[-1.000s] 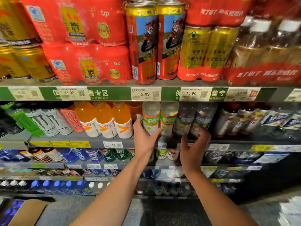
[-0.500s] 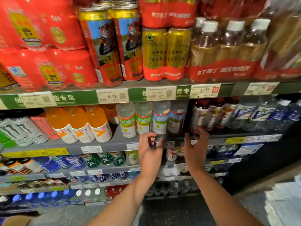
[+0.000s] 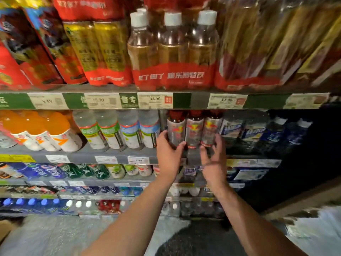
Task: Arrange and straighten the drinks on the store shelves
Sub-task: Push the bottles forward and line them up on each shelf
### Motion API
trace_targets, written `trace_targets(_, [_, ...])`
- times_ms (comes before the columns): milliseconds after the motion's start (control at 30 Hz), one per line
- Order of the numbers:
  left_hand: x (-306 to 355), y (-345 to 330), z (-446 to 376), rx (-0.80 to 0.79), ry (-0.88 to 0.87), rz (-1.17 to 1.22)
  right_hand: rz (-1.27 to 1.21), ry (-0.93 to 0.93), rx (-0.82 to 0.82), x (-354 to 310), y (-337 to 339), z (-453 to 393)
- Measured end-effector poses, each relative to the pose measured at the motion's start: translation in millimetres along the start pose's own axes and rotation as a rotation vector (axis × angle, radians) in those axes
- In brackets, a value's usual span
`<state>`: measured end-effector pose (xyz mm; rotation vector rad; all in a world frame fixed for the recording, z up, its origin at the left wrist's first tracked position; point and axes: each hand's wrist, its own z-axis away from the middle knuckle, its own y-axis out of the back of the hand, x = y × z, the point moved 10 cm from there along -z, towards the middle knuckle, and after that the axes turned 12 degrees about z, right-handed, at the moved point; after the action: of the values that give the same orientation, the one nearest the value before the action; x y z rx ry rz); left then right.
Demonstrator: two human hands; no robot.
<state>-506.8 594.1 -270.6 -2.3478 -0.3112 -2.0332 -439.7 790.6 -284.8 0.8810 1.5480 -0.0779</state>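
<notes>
1. Your left hand grips the leftmost of three silver-labelled, red-capped bottles standing just right of frame centre on the grey second shelf
2. Your right hand hangs slack-fingered by the rightmost bottle, holding nothing; contact is unclear

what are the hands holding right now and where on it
The left hand grips the leftmost red-capped bottle around its lower body. The right hand holds nothing plainly; its fingers are spread by the neighbouring bottles' bases.
</notes>
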Motion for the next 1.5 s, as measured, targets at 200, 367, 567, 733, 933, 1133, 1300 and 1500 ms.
trace_targets(200, [4,-6,-4,0.004,-0.046,-0.142,0.032,0.027,-0.055,1,5,-6])
trace_targets(367, [6,-7,-3,0.028,-0.053,-0.142,0.073,0.027,-0.065,1,10,-10])
trace_targets(567, [1,-3,6,0.154,-0.025,-0.036,0.129,0.076,0.016,-4,23,-15])
trace_targets(733, [-2,-6,-3,0.115,-0.004,-0.113,0.112,0.07,-0.015,-2,19,-15])
trace_targets(933, [-12,-6,-9,0.029,0.005,-0.095,0.104,0.074,-0.039,-1,18,-14])
trace_targets(1133, [8,-5,12,0.098,-0.055,0.002,0.088,0.062,-0.036,-2,27,-11])
trace_targets(1300, [39,-22,53,0.081,-0.235,0.043,0.079,0.045,0.134,11,71,0])
trace_targets(1500, [37,-83,64,-0.151,-0.177,0.046,0.163,-0.006,0.253,32,121,-2])
